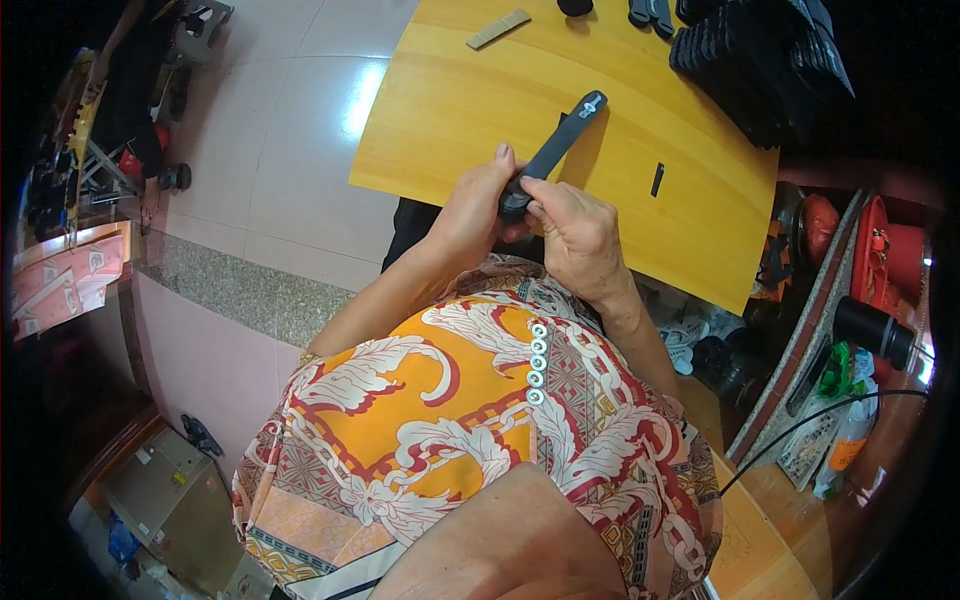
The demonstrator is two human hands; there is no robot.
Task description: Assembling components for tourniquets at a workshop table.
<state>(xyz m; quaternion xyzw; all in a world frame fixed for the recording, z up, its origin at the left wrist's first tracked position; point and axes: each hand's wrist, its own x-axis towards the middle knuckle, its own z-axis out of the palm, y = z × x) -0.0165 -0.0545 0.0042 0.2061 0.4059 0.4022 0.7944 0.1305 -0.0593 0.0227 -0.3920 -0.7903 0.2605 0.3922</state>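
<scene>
A long dark grey-to-black strap with a rounded far end and a small whitish mark is held at its near end between both my hands. My left hand is wrapped round that near end from the left, thumb pointing up. On the other side, my right hand pinches the strap with thumb and curled fingers. The strap slants up and to the right over the yellow table. What exactly lies under my fingers is partly hidden.
A tall stack of black flat pieces stands at the table's far right. Similar dark straps lie beside it. A small black strip and a cardboard piece rest on the table. Another person sits at far left.
</scene>
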